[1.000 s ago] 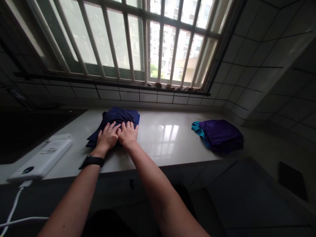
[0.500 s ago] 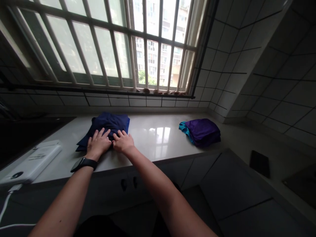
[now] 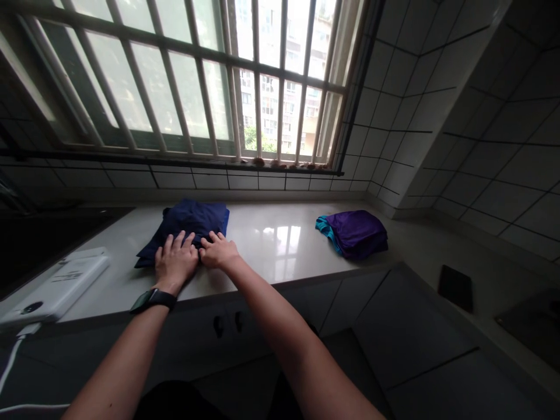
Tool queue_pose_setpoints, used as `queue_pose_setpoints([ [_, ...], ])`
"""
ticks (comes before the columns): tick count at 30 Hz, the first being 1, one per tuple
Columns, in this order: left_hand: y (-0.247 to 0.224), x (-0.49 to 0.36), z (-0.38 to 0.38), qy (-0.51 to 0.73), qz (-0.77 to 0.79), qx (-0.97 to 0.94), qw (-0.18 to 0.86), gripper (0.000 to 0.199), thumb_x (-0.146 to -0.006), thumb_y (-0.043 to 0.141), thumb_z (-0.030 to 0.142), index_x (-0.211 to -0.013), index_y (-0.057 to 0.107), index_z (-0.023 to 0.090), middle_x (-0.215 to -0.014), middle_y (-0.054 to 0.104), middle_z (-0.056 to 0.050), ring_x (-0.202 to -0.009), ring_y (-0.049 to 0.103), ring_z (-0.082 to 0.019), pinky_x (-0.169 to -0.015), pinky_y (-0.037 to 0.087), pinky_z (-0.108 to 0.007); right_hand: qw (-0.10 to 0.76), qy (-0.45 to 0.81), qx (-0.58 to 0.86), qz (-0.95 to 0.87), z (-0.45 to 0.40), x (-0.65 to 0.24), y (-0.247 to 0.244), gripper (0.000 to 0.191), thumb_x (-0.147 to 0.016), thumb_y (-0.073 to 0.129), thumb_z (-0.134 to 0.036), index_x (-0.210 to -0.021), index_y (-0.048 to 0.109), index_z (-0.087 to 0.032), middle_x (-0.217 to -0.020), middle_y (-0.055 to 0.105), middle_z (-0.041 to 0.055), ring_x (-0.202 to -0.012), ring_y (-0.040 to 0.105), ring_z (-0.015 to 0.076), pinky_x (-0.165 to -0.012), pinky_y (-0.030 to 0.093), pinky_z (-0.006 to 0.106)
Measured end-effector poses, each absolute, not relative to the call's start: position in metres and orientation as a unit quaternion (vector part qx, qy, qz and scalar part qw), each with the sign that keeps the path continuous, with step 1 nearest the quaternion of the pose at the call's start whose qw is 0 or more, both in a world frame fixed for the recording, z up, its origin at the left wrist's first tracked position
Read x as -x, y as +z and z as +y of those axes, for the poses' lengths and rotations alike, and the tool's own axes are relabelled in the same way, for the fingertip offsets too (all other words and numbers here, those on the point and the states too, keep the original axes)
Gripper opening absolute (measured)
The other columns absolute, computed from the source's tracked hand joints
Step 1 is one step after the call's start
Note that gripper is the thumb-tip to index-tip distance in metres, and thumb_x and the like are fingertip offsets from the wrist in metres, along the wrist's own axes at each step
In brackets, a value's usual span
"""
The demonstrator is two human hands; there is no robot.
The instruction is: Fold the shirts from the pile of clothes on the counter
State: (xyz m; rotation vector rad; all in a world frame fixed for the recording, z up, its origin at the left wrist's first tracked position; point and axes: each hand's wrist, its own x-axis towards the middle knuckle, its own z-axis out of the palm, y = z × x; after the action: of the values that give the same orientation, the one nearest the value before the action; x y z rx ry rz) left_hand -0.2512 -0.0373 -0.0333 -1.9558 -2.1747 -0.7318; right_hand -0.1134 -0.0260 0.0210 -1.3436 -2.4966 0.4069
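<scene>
A folded dark blue cloth bundle (image 3: 195,216), perhaps a garment, lies on the counter left of centre, with brighter blue showing at its right edge. My left hand (image 3: 176,258), a black watch (image 3: 153,300) on its wrist, rests on the bundle's near side with the fingers spread. Beside it, my right hand (image 3: 217,251) touches the near right part of the cloth, fingers stretched out. The cloth's near edge is partly hidden under both hands. Farther right, apart from my hands, sits a folded purple cloth bundle (image 3: 361,234) with turquoise fabric (image 3: 326,227) at its left side.
A white power bank (image 3: 61,286) with a plugged-in white cable (image 3: 17,350) lies at the counter's left. The pale counter (image 3: 271,256) runs beneath a barred window (image 3: 196,87). A dark flat object (image 3: 455,287) lies on the right-hand counter.
My left hand has shifted slightly, its wrist moving a little to the right and the fingers drawing closer together. The right hand and both bundles stay nearly the same.
</scene>
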Motion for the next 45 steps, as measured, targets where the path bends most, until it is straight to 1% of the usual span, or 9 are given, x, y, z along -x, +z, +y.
queue_pose_setpoints([
  [4, -0.039, 0.250, -0.040, -0.296, -0.702, 0.644, 0.068, 0.063, -0.100, 0.035, 0.031, -0.160, 0.048, 0.019, -0.168, 0.041, -0.015, -0.158, 0.030, -0.038, -0.127, 0.026, -0.060, 0.104, 0.167, 0.403, -0.894, -0.024, 0.059, 0.051, 0.036, -0.107, 0.047, -0.028, -0.133, 0.071, -0.027, -0.149, 0.065, -0.0022, -0.141, 0.055, 0.0218, -0.117, 0.045, 0.033],
  [10, -0.043, 0.245, -0.041, -0.320, -0.699, 0.635, 0.074, 0.064, -0.098, 0.035, 0.028, -0.159, 0.048, 0.018, -0.168, 0.041, -0.013, -0.159, 0.029, -0.036, -0.128, 0.024, -0.060, 0.061, 0.015, 0.752, -0.657, -0.057, -0.128, 0.069, 0.046, -0.100, 0.062, -0.040, -0.142, 0.065, -0.022, -0.149, 0.060, 0.0141, -0.134, 0.061, 0.0275, -0.109, 0.050, 0.033],
  [14, -0.042, 0.244, -0.040, -0.321, -0.700, 0.633, 0.076, 0.063, -0.098, 0.036, 0.027, -0.159, 0.049, 0.017, -0.169, 0.041, -0.013, -0.158, 0.028, -0.036, -0.128, 0.022, -0.059, 0.021, -0.046, 0.839, -0.541, -0.061, -0.215, 0.054, 0.070, -0.083, 0.081, -0.026, -0.148, 0.057, -0.013, -0.149, 0.052, 0.0296, -0.140, 0.054, 0.0393, -0.108, 0.051, 0.045],
  [16, -0.043, 0.244, -0.041, -0.321, -0.701, 0.633, 0.075, 0.063, -0.098, 0.036, 0.026, -0.159, 0.049, 0.018, -0.169, 0.040, -0.013, -0.159, 0.028, -0.036, -0.128, 0.022, -0.058, 0.034, -0.052, 0.839, -0.540, -0.055, -0.235, 0.050, 0.061, -0.085, 0.075, -0.019, -0.144, 0.061, -0.013, -0.144, 0.057, 0.0294, -0.136, 0.059, 0.0385, -0.106, 0.053, 0.044],
  [20, -0.043, 0.245, -0.041, -0.315, -0.703, 0.634, 0.070, 0.064, -0.098, 0.037, 0.026, -0.161, 0.046, 0.022, -0.170, 0.040, -0.010, -0.160, 0.027, -0.034, -0.129, 0.021, -0.057, 0.175, -0.089, 0.803, -0.563, -0.035, -0.257, 0.077, 0.042, -0.089, 0.054, -0.006, -0.126, 0.072, -0.014, -0.127, 0.071, 0.0219, -0.119, 0.070, 0.0299, -0.103, 0.053, 0.036],
  [23, -0.044, 0.246, -0.042, -0.309, -0.705, 0.634, 0.075, 0.062, -0.100, 0.034, 0.028, -0.161, 0.046, 0.022, -0.170, 0.039, -0.009, -0.160, 0.026, -0.033, -0.129, 0.021, -0.055, 0.310, -0.168, 0.785, -0.510, -0.021, -0.273, 0.116, 0.046, -0.095, 0.041, -0.009, -0.133, 0.066, -0.010, -0.136, 0.064, 0.0254, -0.126, 0.065, 0.0277, -0.107, 0.050, 0.037],
  [35, -0.038, 0.244, -0.044, -0.324, -0.696, 0.639, 0.052, 0.066, -0.097, 0.036, 0.028, -0.161, 0.046, 0.017, -0.170, 0.038, -0.015, -0.160, 0.025, -0.038, -0.128, 0.022, -0.062, 0.277, -0.014, 0.724, -0.632, -0.012, -0.252, 0.149, 0.032, -0.090, 0.056, -0.010, -0.107, 0.083, -0.014, -0.117, 0.080, 0.0158, -0.112, 0.075, 0.0262, -0.101, 0.054, 0.034],
  [41, -0.048, 0.250, -0.039, -0.319, -0.691, 0.644, 0.078, 0.063, -0.101, 0.033, 0.032, -0.163, 0.043, 0.024, -0.170, 0.038, -0.010, -0.161, 0.025, -0.035, -0.129, 0.022, -0.058, 0.556, -0.076, 0.534, -0.632, 0.008, -0.209, 0.193, 0.040, -0.103, 0.047, -0.024, -0.132, 0.074, -0.016, -0.131, 0.074, 0.0132, -0.121, 0.070, 0.0238, -0.099, 0.059, 0.039],
  [45, -0.046, 0.249, -0.040, -0.309, -0.700, 0.639, 0.084, 0.063, -0.102, 0.033, 0.031, -0.163, 0.042, 0.023, -0.170, 0.039, -0.010, -0.160, 0.026, -0.034, -0.129, 0.023, -0.057, 0.560, 0.029, 0.458, -0.690, 0.021, -0.174, 0.200, 0.038, -0.102, 0.053, -0.035, -0.125, 0.076, -0.014, -0.111, 0.078, 0.0097, -0.100, 0.076, 0.0199, -0.090, 0.062, 0.041],
])
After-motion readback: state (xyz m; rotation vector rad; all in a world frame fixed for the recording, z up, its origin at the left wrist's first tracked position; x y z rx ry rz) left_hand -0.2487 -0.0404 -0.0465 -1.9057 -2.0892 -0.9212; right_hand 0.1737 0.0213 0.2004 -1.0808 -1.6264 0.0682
